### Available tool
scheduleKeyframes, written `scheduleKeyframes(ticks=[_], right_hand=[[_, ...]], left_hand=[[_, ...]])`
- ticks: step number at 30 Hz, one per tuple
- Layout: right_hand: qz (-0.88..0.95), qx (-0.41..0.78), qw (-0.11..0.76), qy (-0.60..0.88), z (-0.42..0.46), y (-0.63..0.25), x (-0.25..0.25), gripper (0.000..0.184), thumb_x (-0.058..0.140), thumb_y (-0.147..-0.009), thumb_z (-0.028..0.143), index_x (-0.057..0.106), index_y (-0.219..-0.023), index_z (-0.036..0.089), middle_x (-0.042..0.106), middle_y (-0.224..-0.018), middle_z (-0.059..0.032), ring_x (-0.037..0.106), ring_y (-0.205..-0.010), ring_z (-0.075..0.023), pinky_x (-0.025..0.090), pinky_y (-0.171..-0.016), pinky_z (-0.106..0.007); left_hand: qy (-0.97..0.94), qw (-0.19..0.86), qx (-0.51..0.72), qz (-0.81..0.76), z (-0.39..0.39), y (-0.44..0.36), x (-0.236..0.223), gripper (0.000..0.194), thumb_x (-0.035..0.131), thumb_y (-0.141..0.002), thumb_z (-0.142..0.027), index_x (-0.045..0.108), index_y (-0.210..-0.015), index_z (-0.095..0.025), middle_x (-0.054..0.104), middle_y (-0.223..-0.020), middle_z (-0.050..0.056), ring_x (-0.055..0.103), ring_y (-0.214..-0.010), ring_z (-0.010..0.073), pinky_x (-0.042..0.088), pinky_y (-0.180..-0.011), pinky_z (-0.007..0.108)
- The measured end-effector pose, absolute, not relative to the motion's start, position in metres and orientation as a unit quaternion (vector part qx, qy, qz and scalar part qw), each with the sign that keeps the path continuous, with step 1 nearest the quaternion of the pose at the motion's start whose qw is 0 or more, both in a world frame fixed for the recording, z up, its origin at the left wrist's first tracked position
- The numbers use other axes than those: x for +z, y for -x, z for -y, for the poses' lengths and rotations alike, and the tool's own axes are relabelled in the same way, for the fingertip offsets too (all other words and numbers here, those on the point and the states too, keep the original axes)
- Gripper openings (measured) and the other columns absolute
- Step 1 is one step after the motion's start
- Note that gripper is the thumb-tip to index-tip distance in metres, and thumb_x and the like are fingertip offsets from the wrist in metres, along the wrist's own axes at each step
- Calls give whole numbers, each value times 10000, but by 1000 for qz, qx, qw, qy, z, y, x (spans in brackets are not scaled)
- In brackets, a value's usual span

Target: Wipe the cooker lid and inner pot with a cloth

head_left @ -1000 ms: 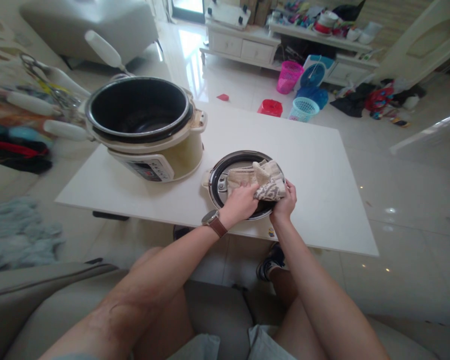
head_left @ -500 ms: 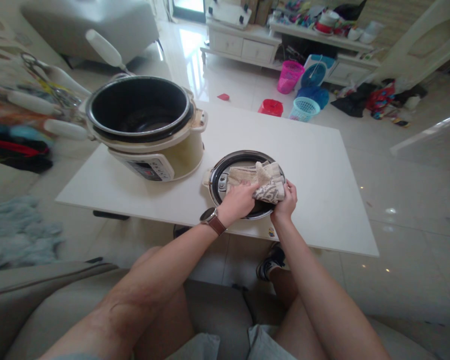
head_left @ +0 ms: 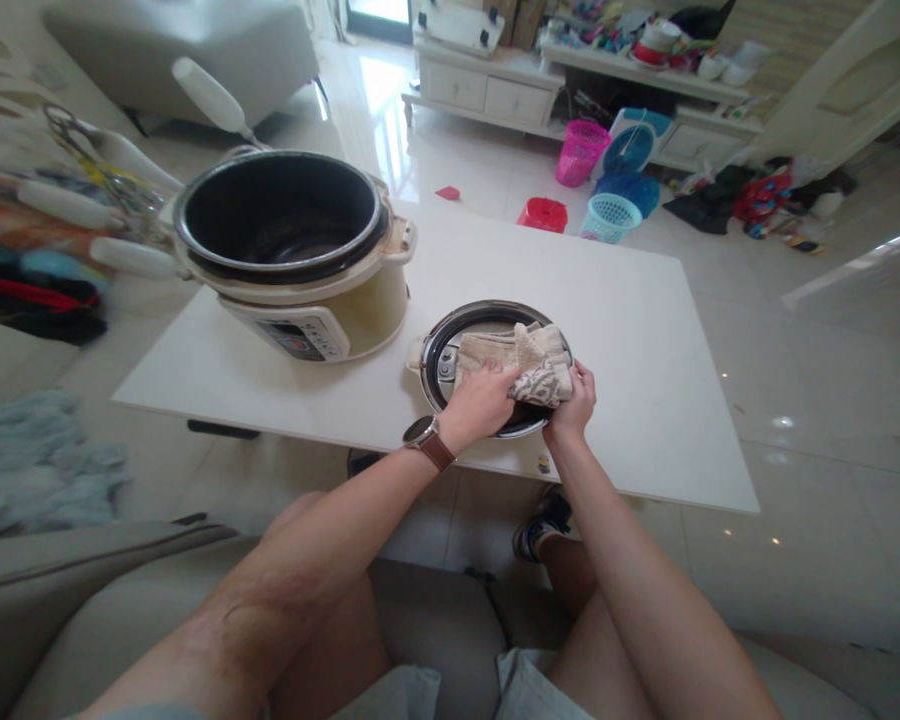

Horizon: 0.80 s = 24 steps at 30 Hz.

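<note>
A pressure cooker lid lies inner side up near the front edge of the table, showing a dark sealing ring and a metal valve part. Over its middle and right side spreads a folded beige cloth with a grey pattern. My left hand, wearing a watch, holds the cloth down against the lid, fingers partly hidden in its folds. My right hand is curled around the lid's right rim, beside the cloth's patterned end. Left of the lid stands the open cooker with its dark inner pot.
The white table carries the cooker and lid. White-handled utensils stand behind and left of the cooker. Beyond the table, a pink basket, a red basin and a light blue basket sit on the floor.
The view has shifted very slightly. Both hands, the cloth and the lid stay in nearly the same places.
</note>
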State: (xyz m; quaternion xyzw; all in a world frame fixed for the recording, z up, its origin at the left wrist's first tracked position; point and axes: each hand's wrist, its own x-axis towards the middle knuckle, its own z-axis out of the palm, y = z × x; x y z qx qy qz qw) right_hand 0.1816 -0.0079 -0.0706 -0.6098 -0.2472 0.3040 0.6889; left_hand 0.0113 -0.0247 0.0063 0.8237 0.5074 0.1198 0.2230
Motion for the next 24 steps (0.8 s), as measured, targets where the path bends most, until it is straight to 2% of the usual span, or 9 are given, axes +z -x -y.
scheduleKeyframes(ticks=[3, 8, 18, 24], right_hand=[[260, 302, 683, 612, 8, -181, -69, 382, 647, -778, 489, 707, -1029, 207, 710, -977, 3, 638, -952, -188, 486, -914, -330], [267, 295, 675, 622, 8, -178, -63, 362, 632, -784, 452, 718, -1034, 205, 723, -1005, 0, 640, -978, -193, 489, -932, -339], [285, 295, 670, 619, 8, -180, -67, 350, 570, -830, 422, 726, -1058, 206, 721, -1081, -13, 636, -1078, -211, 499, -994, -365], [289, 282, 660, 633, 10, -178, -60, 357, 580, -811, 413, 725, -1057, 198, 723, -1074, -19, 634, -1058, -212, 487, -998, -370]], left_hand=[[-821, 231, 117, -510, 23, -10, 7, 440, 471, -919, -113, 645, -1314, -199, 717, -1292, 158, 620, -1309, 336, 512, -1076, 470], [-804, 259, 123, -522, 18, -6, 7, 447, 484, -933, -137, 637, -1346, -207, 748, -1226, 154, 708, -1166, 320, 546, -1015, 416], [-786, 297, 163, -516, 14, -1, -1, 428, 503, -891, -113, 681, -1270, -202, 762, -1221, 140, 720, -1147, 311, 542, -1014, 388], [-774, 324, 186, -511, 14, 3, -3, 455, 514, -884, -118, 688, -1296, -201, 764, -1244, 137, 716, -1164, 317, 533, -1031, 396]])
